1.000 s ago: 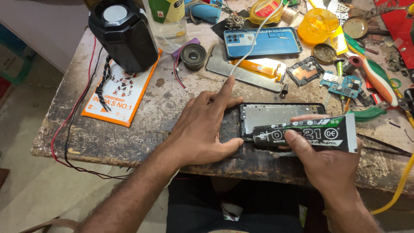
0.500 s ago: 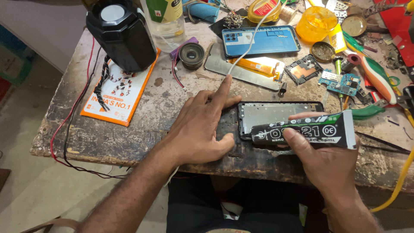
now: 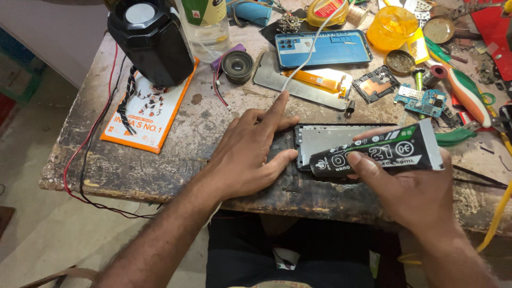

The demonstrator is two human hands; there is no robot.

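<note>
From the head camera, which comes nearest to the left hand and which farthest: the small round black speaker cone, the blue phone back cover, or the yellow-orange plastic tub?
Measured from the left hand, pressing beside the phone frame:
1. Small round black speaker cone, just beyond the fingertips, slightly left.
2. Blue phone back cover, farther back, to the right.
3. Yellow-orange plastic tub, at the far right rear of the table.

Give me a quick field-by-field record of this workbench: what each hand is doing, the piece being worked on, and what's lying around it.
Left hand: flat on the table, fingertips against the left end of the phone frame
Right hand: holding a black glue tube, its nozzle end low over the frame's left end
Phone frame: lying flat near the table's front edge
Behind it: blue phone back cover, small circuit board, loose round speaker
Left side: black speaker box on an orange booklet
Surface: worn wooden table
</note>
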